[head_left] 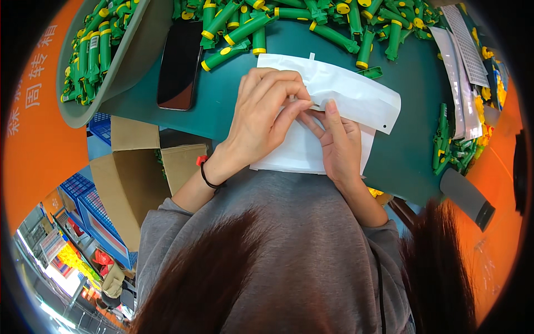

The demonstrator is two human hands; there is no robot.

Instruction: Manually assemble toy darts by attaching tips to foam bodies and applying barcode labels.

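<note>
A white, thin plastic-looking bag or sheet (356,96) lies across the green tabletop in front of me, with a small hole near its right corner. More white sheet (292,147) shows beneath it, toward my body. My left hand (264,103) is closed, thumb and fingers pinching at the near edge of the upper piece. My right hand (342,143) grips the same edge, its thumb on top and its fingers partly underneath. The two hands' fingertips almost meet there. What exactly lies between the left fingertips is hidden.
Green tubes with yellow ends (245,28) are heaped along the far side. A grey bin (130,61) at left holds more. A dark phone (179,69) lies beside it. Open cardboard box (128,183) stands below left; papers (451,78) and a grey tumbler (464,195) are at right.
</note>
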